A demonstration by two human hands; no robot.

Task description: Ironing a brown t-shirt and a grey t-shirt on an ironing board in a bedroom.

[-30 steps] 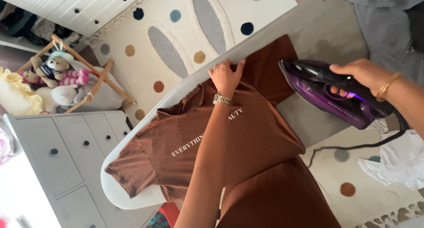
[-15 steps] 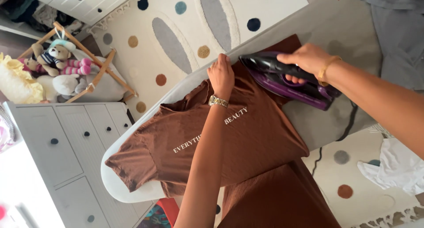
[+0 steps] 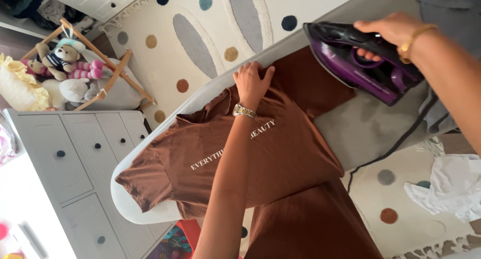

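Two hands work over one grey board (image 3: 371, 123), which runs from 7 o'clock to 1 o'clock. Nearest, one brown shirt (image 3: 280, 153) lies spread across the board's middle, its lower part hanging off the near edge at 6 o'clock and one sleeve reaching toward the rounded tip at 8 o'clock; pale lettering crosses its chest. The left hand (image 3: 252, 82), one watch (image 3: 244, 111) at its wrist, lies flat with fingers spread, pressing the shirt at the board's far edge, gripping nothing. At 2 o'clock from it, the right hand (image 3: 388, 31), one gold bangle (image 3: 412, 38) on its wrist, is clenched round the handle of one purple iron (image 3: 358, 61), which is tilted with its nose toward 10 o'clock, above the shirt's far corner; whether the sole touches the cloth cannot be told. One dark cord (image 3: 396, 143) trails from the iron over the board toward 5 o'clock. One white cloth (image 3: 446, 186) lies on the floor at 4 o'clock. At 8 o'clock stands one grey dresser (image 3: 60, 174) with dark knobs. Beyond the board lies one cream rug (image 3: 200, 43) with coloured dots and two grey ovals. At 10 o'clock, one wooden rack (image 3: 107, 86) holds several plush toys, one bear (image 3: 62, 58) among them.
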